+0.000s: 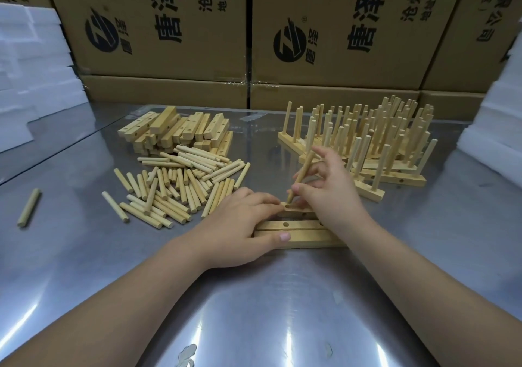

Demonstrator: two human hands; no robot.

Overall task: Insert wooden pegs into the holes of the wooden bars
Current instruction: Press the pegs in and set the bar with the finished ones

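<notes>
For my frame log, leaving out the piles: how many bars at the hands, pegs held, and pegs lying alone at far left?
Bars in front: 3
Peg in right hand: 1
Lone peg, far left: 1
Total: 5

The brown cardboard boxes at the back have black print that lies turned on its side. The left box (158, 64) and the middle box (339, 70) each show a round logo (101, 32) with small 唐泽 beside it, then big letters 唐泽, and smaller lines that start 沧州 and 地址. The print on the far right box (466, 64) is cut off and hard to read.
</notes>
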